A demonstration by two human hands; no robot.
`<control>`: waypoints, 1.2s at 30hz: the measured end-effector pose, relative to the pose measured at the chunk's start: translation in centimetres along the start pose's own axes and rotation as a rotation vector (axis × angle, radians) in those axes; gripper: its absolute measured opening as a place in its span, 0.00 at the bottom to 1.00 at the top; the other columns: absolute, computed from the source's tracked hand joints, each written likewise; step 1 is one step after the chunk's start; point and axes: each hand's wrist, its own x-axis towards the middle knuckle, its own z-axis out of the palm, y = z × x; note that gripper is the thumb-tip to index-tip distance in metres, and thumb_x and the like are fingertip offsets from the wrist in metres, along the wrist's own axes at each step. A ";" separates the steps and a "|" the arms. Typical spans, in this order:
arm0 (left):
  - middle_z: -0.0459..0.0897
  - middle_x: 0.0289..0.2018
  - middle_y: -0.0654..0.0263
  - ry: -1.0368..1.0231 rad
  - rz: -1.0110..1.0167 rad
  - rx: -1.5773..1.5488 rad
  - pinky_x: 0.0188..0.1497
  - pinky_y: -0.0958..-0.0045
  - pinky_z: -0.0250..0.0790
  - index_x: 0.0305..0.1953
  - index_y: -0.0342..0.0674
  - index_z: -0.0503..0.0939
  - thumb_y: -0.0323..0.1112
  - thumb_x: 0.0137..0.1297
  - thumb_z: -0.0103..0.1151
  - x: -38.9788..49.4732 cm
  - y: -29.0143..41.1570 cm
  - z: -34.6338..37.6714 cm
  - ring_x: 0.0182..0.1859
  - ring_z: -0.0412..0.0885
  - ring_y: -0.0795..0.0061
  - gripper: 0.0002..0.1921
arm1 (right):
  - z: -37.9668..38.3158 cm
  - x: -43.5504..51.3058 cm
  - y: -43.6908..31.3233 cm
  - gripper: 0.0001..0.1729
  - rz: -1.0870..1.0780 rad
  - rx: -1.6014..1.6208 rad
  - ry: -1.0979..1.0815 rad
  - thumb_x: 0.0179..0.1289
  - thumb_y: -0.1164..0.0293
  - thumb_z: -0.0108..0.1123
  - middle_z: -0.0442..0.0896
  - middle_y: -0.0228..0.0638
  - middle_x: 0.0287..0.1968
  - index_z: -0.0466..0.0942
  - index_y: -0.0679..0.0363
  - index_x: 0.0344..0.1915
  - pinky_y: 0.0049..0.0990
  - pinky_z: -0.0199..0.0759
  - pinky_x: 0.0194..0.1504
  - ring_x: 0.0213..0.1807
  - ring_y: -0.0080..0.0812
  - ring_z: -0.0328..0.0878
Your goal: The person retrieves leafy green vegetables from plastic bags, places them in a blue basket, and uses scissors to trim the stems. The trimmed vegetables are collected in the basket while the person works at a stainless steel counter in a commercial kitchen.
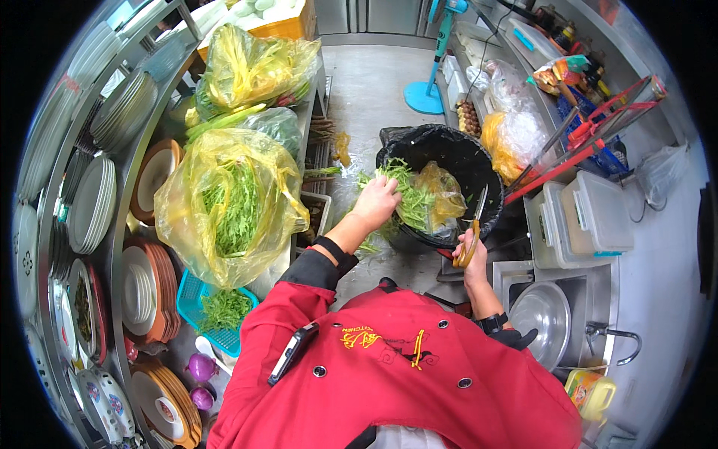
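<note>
My left hand [377, 201] is closed on a bunch of frilly leafy greens [418, 205] at the left edge of a trash bin lined with a black bag [482, 163]. Scissors with tan handles [474, 230] are in my right hand [473, 259], above the bin's near right rim, blades pointing up and away. Inside the bin lies a crumpled yellowish plastic bag [443, 193]. On the counter to the left, a yellow plastic bag [174, 207] holds more greens [233, 210]. Closer to me, a teal basket [188, 300] has some greens [224, 308] in it.
Racks of plates [92, 205] line the left side, with purple onions [202, 366] nearby. A blue fan stand [429, 96] is beyond the bin. At right are a red-edged frame [578, 163], lidded plastic containers [600, 210] and a sink with a metal bowl [541, 325].
</note>
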 end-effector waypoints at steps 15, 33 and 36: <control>0.77 0.46 0.59 0.536 -0.431 0.340 0.42 0.64 0.71 0.48 0.45 0.82 0.25 0.46 0.56 -15.1 0.9 -14.3 0.40 0.74 0.58 0.23 | 9.3 -0.1 -7.5 0.43 -0.268 -0.614 -1.016 0.58 0.43 0.61 0.76 0.39 0.42 0.63 0.63 0.61 0.29 0.69 0.48 0.43 0.31 0.74; 0.78 0.48 0.64 0.294 -0.843 0.627 0.41 0.66 0.75 0.44 0.43 0.82 0.28 0.48 0.57 -47.2 9.2 -21.7 0.43 0.75 0.59 0.18 | 37.5 -17.8 4.5 0.24 0.239 -0.624 -1.674 0.65 0.54 0.61 0.76 0.33 0.24 0.74 0.68 0.34 0.24 0.74 0.29 0.24 0.22 0.76; 0.78 0.46 0.63 0.353 -1.117 0.501 0.41 0.67 0.73 0.43 0.47 0.82 0.23 0.48 0.56 -50.9 8.3 -20.3 0.43 0.75 0.60 0.18 | 39.1 -20.0 5.8 0.29 0.235 -0.732 -1.592 0.63 0.49 0.62 0.74 0.32 0.18 0.75 0.68 0.32 0.23 0.72 0.18 0.16 0.23 0.74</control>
